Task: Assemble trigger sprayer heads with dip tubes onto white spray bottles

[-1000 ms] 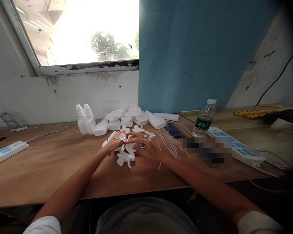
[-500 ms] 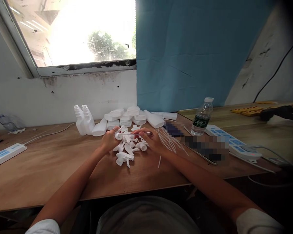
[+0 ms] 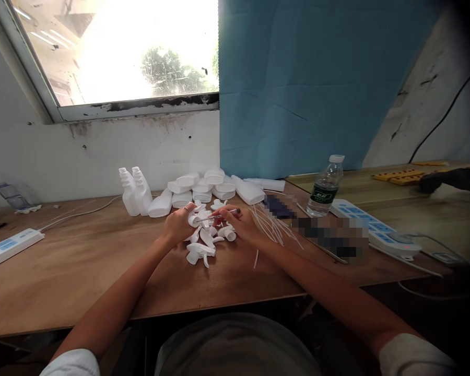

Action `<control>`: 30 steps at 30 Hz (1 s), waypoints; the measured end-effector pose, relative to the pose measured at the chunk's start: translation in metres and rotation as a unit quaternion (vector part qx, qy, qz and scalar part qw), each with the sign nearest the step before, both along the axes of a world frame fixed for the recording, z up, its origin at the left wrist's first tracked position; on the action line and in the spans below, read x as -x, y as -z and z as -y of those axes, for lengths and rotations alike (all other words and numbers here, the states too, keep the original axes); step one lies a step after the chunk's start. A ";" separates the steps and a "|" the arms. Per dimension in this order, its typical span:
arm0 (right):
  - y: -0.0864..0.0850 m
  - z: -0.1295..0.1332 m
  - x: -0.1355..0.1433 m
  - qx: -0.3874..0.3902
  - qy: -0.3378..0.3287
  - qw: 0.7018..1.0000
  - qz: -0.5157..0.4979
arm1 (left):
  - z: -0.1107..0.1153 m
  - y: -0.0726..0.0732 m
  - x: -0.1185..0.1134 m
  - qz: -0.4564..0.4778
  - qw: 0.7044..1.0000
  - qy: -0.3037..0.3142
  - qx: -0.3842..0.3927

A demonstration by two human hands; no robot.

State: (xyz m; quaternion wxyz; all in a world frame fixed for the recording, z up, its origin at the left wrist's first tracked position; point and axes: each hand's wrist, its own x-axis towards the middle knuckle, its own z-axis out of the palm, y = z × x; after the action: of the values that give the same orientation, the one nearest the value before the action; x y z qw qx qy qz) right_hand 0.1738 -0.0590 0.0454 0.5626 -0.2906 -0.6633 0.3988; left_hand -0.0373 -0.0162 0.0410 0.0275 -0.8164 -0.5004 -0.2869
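Observation:
My left hand [image 3: 177, 224] is closed around a white trigger spray head [image 3: 194, 221], its round collar facing right. In my right hand [image 3: 238, 223] is a slim screwdriver [image 3: 216, 216] with a thin metal shaft, held by its handle. The shaft slopes down to the left, and its tip is at the collar opening; how far it goes in I cannot tell. Under and between both hands lies a pile of white trigger spray heads [image 3: 207, 237]. The one nearest me [image 3: 199, 253] lies on its side.
Two white bottles [image 3: 135, 193] stand behind on the left, beside several stacked white bottles [image 3: 201, 188]. Thin white tubes [image 3: 272, 227] lie right of my hand. Farther right are a water bottle [image 3: 324, 190], a blurred phone-like object [image 3: 329, 237] and a power strip [image 3: 370, 227].
The screwdriver has gone from nearly level to sloping down toward the collar. My left hand has shifted slightly right and turned the spray head a little.

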 end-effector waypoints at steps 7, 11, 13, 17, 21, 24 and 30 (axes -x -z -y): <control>0.010 -0.018 -0.002 0.227 -0.112 0.958 -0.133 | 0.003 -0.001 -0.002 -0.019 0.999 0.036 -0.009; 0.015 -0.025 -0.003 0.358 -0.130 0.903 -0.200 | 0.004 -0.003 -0.003 0.031 0.999 0.035 0.027; 0.016 -0.029 -0.005 0.395 -0.139 0.879 -0.228 | 0.001 -0.003 -0.001 0.045 0.998 0.029 0.031; 0.009 -0.040 -0.023 0.377 -0.108 0.882 -0.260 | -0.011 -0.002 0.011 0.059 0.998 0.006 0.021; 0.001 -0.058 -0.059 0.234 0.114 0.941 -0.216 | -0.029 -0.006 0.035 0.048 0.997 -0.041 0.034; 0.001 -0.070 -0.080 0.110 0.257 0.957 -0.073 | -0.041 -0.006 0.055 0.025 0.992 -0.088 0.087; -0.014 -0.051 -0.094 -0.056 0.314 0.905 0.282 | -0.060 0.007 0.081 0.021 0.966 -0.148 0.213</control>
State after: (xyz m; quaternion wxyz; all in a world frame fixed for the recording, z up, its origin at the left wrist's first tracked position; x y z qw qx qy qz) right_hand 0.2682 -0.0083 0.0598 0.4637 -0.5523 -0.6897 0.0649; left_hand -0.1181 0.0436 0.0335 -0.1156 -0.7141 -0.6655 -0.1836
